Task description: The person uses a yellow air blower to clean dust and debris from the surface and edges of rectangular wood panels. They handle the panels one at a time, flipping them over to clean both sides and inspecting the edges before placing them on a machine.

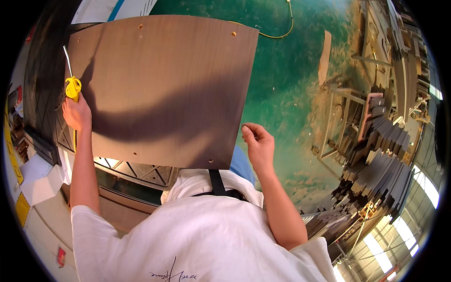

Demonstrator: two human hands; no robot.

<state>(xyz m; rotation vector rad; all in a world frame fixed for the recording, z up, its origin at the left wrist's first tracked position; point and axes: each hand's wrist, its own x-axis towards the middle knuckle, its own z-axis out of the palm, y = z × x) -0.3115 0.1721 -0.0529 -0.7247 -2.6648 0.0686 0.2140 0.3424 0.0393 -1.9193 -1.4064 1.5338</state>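
I see the yellow air blow gun [73, 89] at ten o'clock from the person [202, 230], nozzle [68, 62] toward twelve, gripped in the left hand [77, 113], arm outstretched. Beside the brown panel [164, 70], at its four o'clock, the right hand [259, 143] curls, elbow bent; whether it holds anything, I can't tell.

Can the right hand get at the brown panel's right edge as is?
Likely yes: the right hand is just beside the brown panel, near its right edge, with nothing visible between them.
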